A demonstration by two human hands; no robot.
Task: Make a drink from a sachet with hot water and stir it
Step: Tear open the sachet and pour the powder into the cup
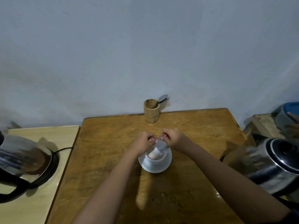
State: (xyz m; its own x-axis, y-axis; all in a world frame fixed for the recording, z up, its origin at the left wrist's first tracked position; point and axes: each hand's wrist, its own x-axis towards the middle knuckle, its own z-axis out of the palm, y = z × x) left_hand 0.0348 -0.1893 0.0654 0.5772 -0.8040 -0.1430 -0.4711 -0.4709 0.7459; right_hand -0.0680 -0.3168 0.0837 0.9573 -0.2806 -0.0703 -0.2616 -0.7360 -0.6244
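A white cup (157, 159) stands on a white saucer (166, 165) in the middle of the wooden table (194, 139). Pale powder shows inside the cup. Right above it, my left hand (143, 142) and my right hand (173, 138) both pinch the top of a small silvery sachet (161, 145), which hangs tilted with its lower end over the cup's mouth. A glass electric kettle (24, 160) with a black handle sits on its base at the far left, on a lighter side table.
A wooden holder (151, 113) with a spoon and forks (162, 99) stands at the table's back edge by the wall. A second steel kettle (268, 165) sits at the right edge. A black cord (64, 149) runs from the left kettle's base.
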